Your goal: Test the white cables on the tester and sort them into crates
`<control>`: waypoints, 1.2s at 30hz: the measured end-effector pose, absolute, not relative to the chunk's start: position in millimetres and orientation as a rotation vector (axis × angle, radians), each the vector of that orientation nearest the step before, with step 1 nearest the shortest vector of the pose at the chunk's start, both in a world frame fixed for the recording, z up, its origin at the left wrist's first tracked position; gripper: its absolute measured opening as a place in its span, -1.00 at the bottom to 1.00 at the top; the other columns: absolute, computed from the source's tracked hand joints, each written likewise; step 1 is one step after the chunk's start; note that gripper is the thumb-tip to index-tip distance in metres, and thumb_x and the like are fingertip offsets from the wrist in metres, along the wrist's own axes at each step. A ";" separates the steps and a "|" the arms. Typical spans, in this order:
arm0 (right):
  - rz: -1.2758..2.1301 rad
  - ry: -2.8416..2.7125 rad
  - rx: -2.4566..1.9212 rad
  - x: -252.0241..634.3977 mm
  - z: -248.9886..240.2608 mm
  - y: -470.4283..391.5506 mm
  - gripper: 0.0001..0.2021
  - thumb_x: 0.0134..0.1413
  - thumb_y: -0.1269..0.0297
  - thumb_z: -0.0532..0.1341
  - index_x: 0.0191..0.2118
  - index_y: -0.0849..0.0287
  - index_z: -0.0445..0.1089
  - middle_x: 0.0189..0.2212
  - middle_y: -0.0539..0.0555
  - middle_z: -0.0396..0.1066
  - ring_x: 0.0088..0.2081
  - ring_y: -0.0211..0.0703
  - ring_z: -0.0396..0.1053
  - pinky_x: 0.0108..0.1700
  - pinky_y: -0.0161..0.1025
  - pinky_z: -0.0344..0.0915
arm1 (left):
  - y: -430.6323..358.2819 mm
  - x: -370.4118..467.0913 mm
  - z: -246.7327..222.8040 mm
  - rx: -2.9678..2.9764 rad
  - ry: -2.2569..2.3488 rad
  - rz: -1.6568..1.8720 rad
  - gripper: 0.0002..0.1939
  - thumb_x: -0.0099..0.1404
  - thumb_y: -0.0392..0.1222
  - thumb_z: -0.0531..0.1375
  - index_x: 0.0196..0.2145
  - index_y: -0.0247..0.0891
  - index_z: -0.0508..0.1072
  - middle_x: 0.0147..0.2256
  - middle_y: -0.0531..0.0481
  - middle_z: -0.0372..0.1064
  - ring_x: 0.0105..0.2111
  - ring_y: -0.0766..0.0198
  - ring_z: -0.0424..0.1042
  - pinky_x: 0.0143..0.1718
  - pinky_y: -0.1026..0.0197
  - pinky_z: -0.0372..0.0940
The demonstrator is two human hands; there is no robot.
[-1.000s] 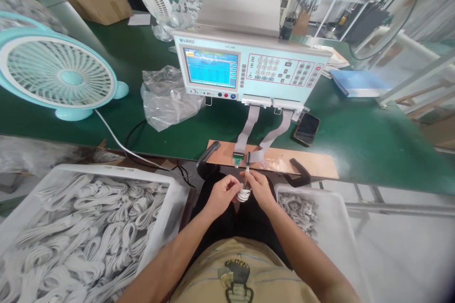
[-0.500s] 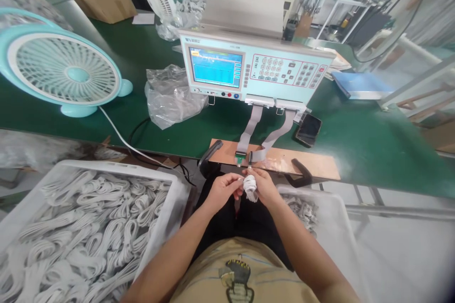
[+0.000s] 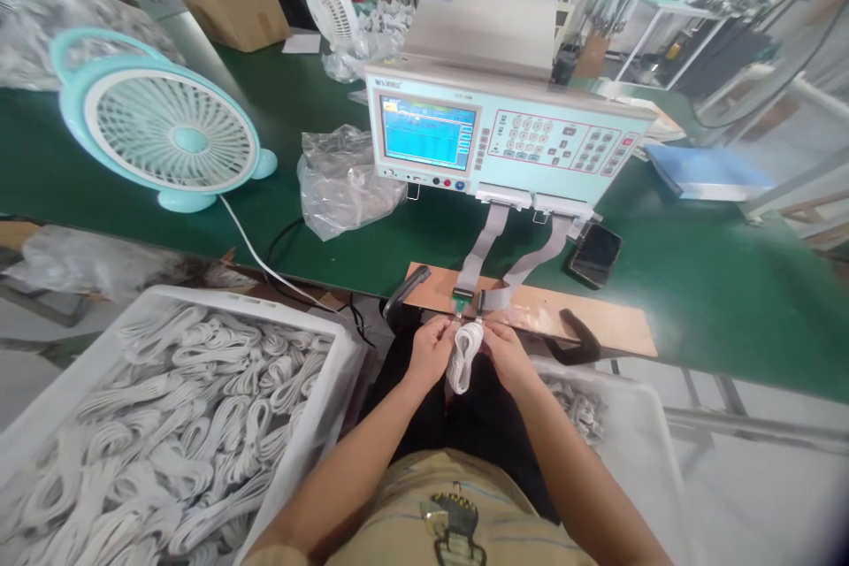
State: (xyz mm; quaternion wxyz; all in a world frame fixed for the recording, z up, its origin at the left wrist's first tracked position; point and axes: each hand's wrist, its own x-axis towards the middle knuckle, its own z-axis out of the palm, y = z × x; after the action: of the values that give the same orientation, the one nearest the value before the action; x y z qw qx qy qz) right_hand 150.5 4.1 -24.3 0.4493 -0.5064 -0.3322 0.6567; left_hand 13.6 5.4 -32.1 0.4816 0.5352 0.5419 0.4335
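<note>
A coiled white cable (image 3: 465,358) hangs between my two hands at the near edge of the wooden board (image 3: 597,327). My left hand (image 3: 432,347) pinches one end of it, close below the small green circuit board (image 3: 460,305). The fingers of my right hand (image 3: 505,348) close on the other end, just under the black connector (image 3: 482,303) of a grey ribbon cable (image 3: 531,265). Both ribbon cables run up to the tester (image 3: 510,133) with a lit blue screen. The cable's plugs are mostly hidden by my fingertips.
A large white bin (image 3: 338,363) of coiled cables stands at left; a smaller white bin (image 3: 646,424) is at right. Black clamps (image 3: 576,345) grip the board. A phone (image 3: 595,255), plastic bag (image 3: 345,186) and blue fan (image 3: 192,140) rest on the green table (image 3: 716,301). Someone sits behind the tester.
My left hand has moved up to the green circuit board with its cable end. The coil now hangs lower and more freely between my hands. The view has shifted left.
</note>
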 end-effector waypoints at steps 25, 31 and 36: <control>1.660 -0.792 -1.236 152.3 -26.6 4.8 -0.79 -0.17 0.15 0.31 -0.44 0.21 0.48 -0.56 0.01 0.40 -0.54 -0.31 0.20 -0.45 -0.35 0.16 | 3.8 27.3 -32.4 1.049 1.326 1.176 -0.73 0.13 -0.06 0.12 -0.59 -0.30 0.37 -0.55 0.06 0.33 -0.51 0.33 0.27 -0.44 0.32 0.17; 1.674 -0.809 -1.230 153.4 -25.3 4.7 -0.79 -0.16 0.15 0.30 -0.39 0.18 0.49 -0.54 0.01 0.42 -0.52 -0.27 0.24 -0.40 -0.33 0.19 | 3.4 30.8 -34.0 0.949 1.305 1.239 -0.73 0.11 -0.07 0.16 -0.59 -0.33 0.42 -0.57 0.04 0.34 -0.52 0.34 0.28 -0.45 0.33 0.16; 1.665 -0.801 -1.241 153.2 -27.6 4.8 -0.79 -0.15 0.15 0.29 -0.40 0.18 0.49 -0.53 0.01 0.43 -0.52 -0.30 0.25 -0.42 -0.35 0.20 | 0.6 34.6 -34.2 0.866 1.295 1.283 -0.72 0.11 -0.04 0.17 -0.50 -0.35 0.48 -0.54 0.01 0.38 -0.50 0.31 0.31 -0.44 0.32 0.18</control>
State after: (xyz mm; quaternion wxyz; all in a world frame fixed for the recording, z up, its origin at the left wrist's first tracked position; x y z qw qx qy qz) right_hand 153.2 4.8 -27.6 0.4423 -0.5001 -0.3228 0.6709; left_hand 34.6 0.6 -34.2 0.5329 0.3631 0.5429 0.5379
